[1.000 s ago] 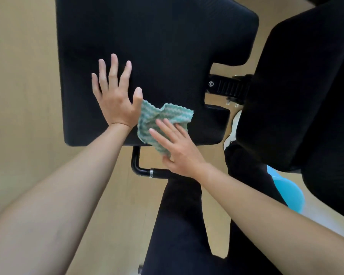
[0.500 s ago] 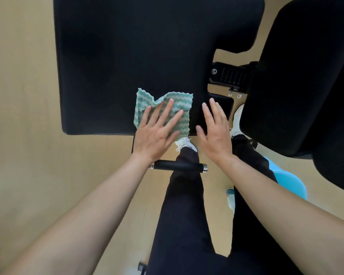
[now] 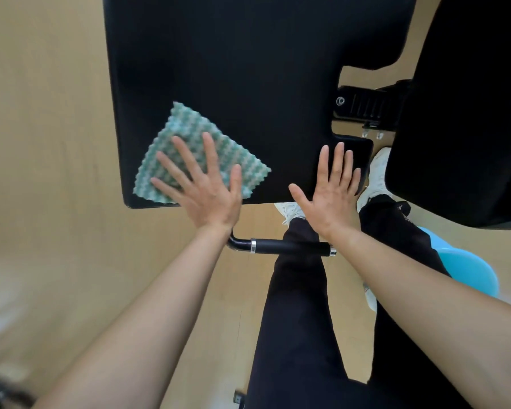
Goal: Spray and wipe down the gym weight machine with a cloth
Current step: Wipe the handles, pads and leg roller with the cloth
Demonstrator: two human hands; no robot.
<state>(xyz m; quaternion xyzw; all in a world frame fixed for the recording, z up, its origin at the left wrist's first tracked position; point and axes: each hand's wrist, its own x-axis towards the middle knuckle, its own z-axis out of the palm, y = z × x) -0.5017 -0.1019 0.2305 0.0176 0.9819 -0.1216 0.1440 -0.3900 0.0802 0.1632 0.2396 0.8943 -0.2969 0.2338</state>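
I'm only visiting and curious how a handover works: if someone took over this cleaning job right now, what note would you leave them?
Left hand: open, flat, fingers spread, pressing the green-and-white cloth onto the near left corner of the black pad.
Right hand: open, flat on the pad's near right edge, holding nothing.
Spray bottle: not in view.
Done: the cloth is at work on the pad; how much is clean cannot be told.
Left: likely the rest of this pad, the second pad on the right and the handle below.
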